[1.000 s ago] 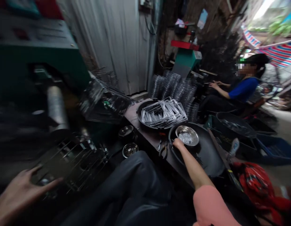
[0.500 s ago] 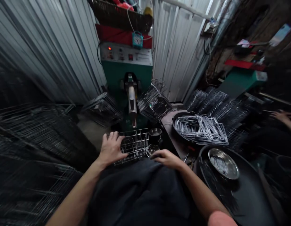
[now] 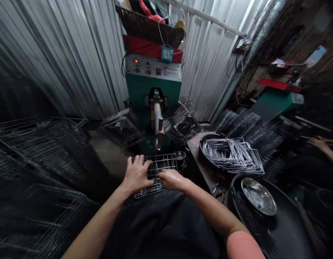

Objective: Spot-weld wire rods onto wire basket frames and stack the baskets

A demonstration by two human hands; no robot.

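Spreading over 1 wire rack (image 3: 161,164), the left hand (image 3: 136,176) may let it skew if loose; right hand (image 3: 172,179) curled, pinch unclear.

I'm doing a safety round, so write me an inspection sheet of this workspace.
Surface: brown table bears a round black tray of wire frames.
Work pieces: wire rack before the green machine.
Clutter: stacked frames flank the machine; metal bowl holds small pieces.
Hands: left hand spread over the rack; right hand curled at it, grip unclear.
Cables: white cable hangs by a teal dial.
Surroundings: corrugated wall behind; another person's hand at far right.
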